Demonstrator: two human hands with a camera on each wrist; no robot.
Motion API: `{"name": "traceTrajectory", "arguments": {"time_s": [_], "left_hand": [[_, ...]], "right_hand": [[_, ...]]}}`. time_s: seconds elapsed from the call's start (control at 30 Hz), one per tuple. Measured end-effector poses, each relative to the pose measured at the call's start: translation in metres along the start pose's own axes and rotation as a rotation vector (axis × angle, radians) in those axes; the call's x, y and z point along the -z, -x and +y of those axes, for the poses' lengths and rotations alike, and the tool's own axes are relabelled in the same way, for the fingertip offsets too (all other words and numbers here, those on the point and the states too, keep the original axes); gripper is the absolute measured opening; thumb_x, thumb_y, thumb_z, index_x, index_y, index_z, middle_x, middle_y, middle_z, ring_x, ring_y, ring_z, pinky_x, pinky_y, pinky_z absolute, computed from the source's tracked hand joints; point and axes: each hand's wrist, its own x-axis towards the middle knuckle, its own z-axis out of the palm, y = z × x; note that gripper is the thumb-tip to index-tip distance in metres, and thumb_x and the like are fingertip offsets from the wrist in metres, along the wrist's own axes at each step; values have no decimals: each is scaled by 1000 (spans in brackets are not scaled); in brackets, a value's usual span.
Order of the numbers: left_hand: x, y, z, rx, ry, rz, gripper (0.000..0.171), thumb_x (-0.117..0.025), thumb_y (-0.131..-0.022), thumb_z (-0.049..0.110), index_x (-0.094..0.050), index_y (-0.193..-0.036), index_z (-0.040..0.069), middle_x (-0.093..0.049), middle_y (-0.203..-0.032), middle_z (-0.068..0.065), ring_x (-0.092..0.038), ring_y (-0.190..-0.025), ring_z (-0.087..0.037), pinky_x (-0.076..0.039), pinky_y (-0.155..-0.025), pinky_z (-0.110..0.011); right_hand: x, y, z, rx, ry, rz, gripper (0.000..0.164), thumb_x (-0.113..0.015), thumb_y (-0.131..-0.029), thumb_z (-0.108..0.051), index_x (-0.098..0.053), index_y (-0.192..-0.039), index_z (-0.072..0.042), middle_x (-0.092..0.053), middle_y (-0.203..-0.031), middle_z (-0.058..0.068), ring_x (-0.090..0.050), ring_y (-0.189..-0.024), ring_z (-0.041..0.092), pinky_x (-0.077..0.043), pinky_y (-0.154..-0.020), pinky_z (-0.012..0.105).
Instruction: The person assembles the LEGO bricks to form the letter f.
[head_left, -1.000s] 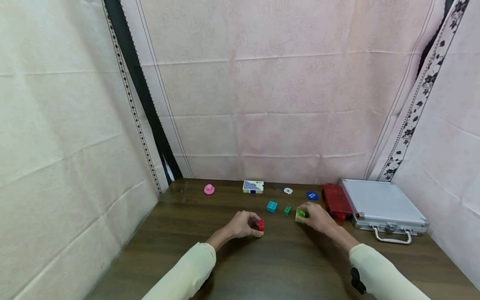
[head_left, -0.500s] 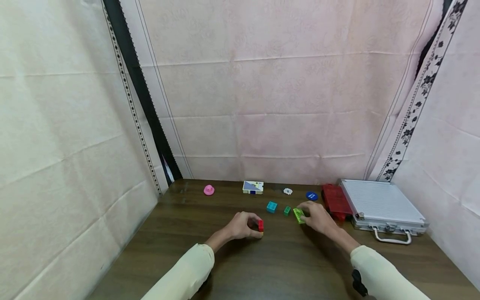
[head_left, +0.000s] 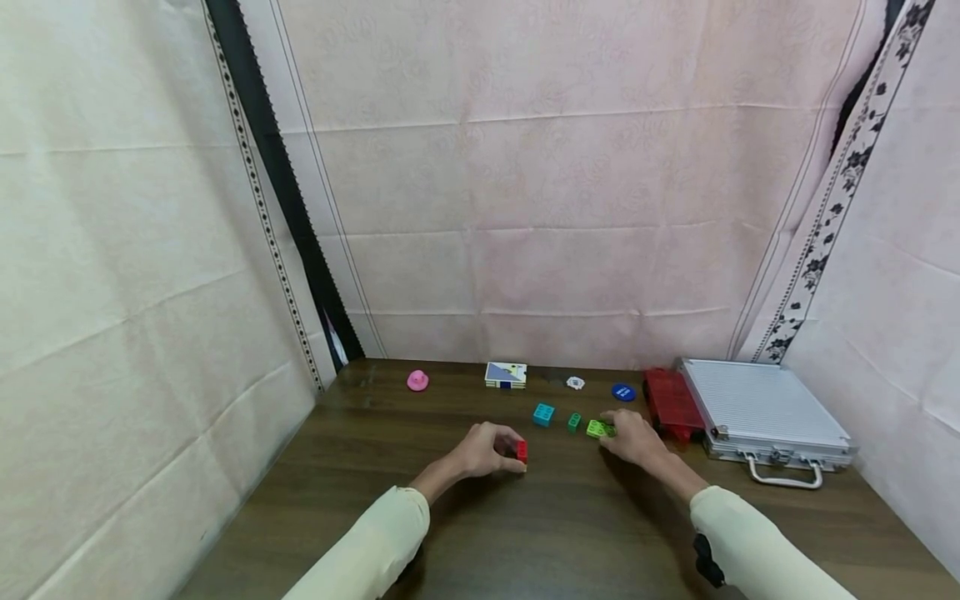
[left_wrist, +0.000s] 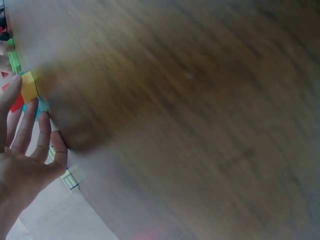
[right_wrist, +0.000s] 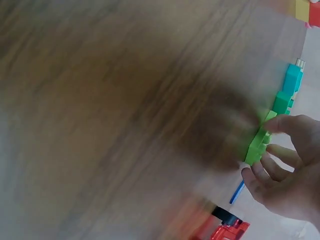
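Note:
My left hand (head_left: 482, 450) holds a red toy brick (head_left: 522, 451) between thumb and fingers, low over the brown table. In the left wrist view a yellow brick (left_wrist: 29, 86) is joined to the red one. To the right, my right hand (head_left: 634, 437) pinches a lime-green studded brick (head_left: 597, 428) close to the table; in the right wrist view the thumb is at one end of this brick (right_wrist: 258, 144) and fingers are near the other. Between the hands and farther back sit a turquoise brick (head_left: 543, 414) and a smaller green brick (head_left: 574, 422).
Along the back of the table (head_left: 480, 533) lie a pink knobbed piece (head_left: 417, 380), a patterned flat box (head_left: 506, 374), a small white piece (head_left: 575, 382) and a blue disc (head_left: 623, 392). A red toy (head_left: 670, 398) stands against a silver case (head_left: 768, 408) at right.
The lime-green brick has turned under my right fingers and now lies more crosswise. My right hand has shifted slightly right. My left hand stays in place, with the red brick tilted a little.

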Motion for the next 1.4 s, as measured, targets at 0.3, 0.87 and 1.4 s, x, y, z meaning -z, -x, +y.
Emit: {"name": "traceTrajectory", "arguments": {"time_s": [0.3,0.87,1.4], "left_hand": [[-2,-1,3,2,-7,7,32,-89,-84,18,-77,-111,7,-76,-99,-1,-68,-87,-11,-55,-82,-29],[3,2,2,21,-1,-5,32,-90,-83,17,-77,-110,5,-76,-98,-2,-69,-88,-11,-56,-85,-30],[2,2,2,19,6,-16,30,-89,-84,19,-78,-109,8,-76,-97,2,-69,-89,-10,-57,-86,-31]], "right_hand": [[4,1,11,51,-8,-8,32,-82,-91,-18,-76,-116,0,-74,-115,18,-68,-108,36,-56,-87,52],[34,-1,-19,285,-68,77,30,-84,-89,-18,-78,-114,-2,-73,-102,9,-66,-93,23,-57,-76,41],[19,7,-81,402,-173,3,29,-86,-87,-18,-79,-113,-7,-76,-108,6,-68,-94,17,-58,-76,30]]}}
